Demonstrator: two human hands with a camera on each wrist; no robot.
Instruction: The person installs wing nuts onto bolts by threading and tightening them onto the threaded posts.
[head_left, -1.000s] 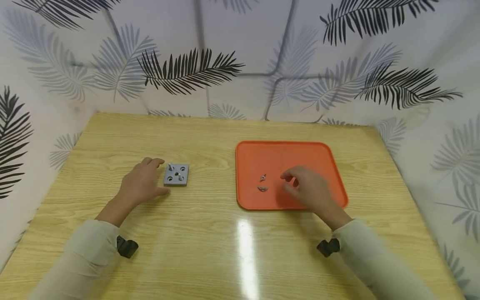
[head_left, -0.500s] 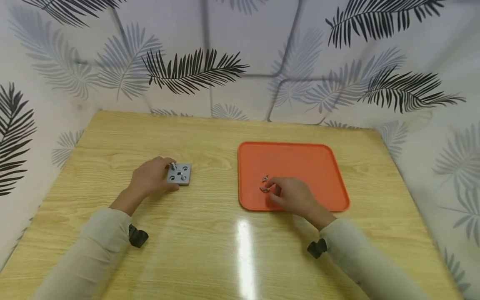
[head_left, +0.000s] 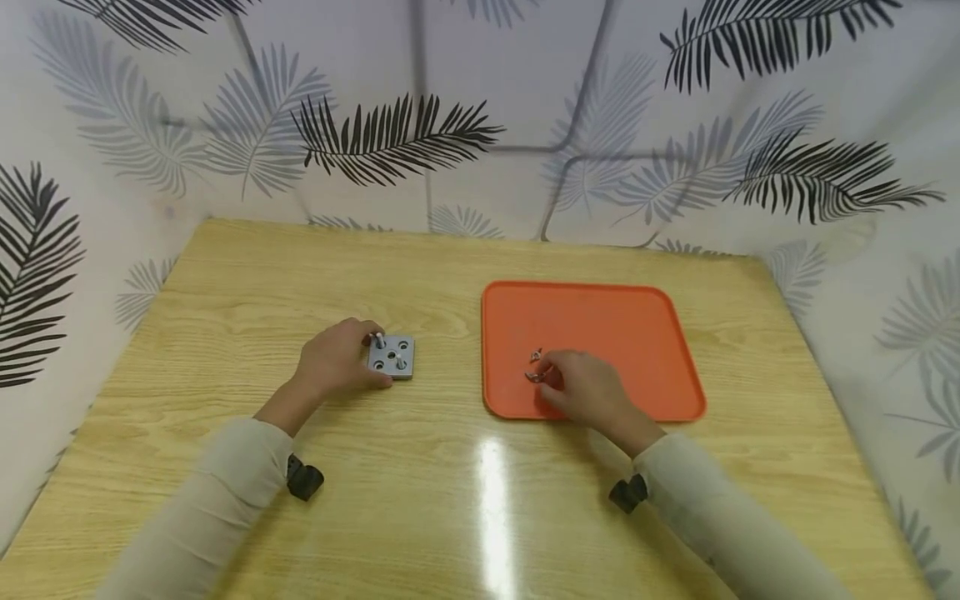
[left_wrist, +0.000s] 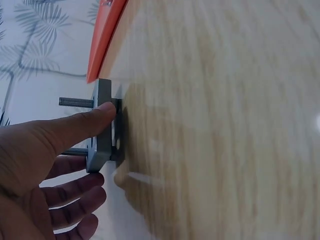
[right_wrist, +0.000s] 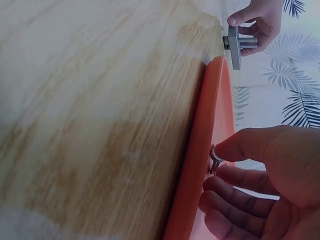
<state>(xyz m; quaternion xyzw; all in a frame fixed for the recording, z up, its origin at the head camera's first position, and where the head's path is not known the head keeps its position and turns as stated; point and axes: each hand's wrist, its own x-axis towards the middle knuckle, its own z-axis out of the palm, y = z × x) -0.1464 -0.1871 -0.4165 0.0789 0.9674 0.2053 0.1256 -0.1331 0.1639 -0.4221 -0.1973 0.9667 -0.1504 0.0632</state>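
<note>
My left hand (head_left: 339,360) grips a square grey metal plate (head_left: 391,345) by its left side, thumb on the near edge. Two threaded bolts (left_wrist: 76,102) stand up from the plate, and its other holes show bare in the head view. Over the orange tray (head_left: 615,317), my right hand (head_left: 587,388) pinches a small silver wing nut (right_wrist: 215,161) between thumb and index finger. Its remaining fingers are loosely bent beside the tray's floor. A second wing nut (head_left: 536,355) lies on the tray just beyond the pinched one.
The tray sits on the right half of a wood-grain table (head_left: 435,467). Its raised rim (right_wrist: 200,135) runs close by the right hand. Behind the table hangs a pale leaf-patterned curtain (head_left: 465,100).
My left hand has closed in on the plate, taken hold of it and shifted it right. My right hand has moved left and down to the nearer wing nut and pinched it.
</note>
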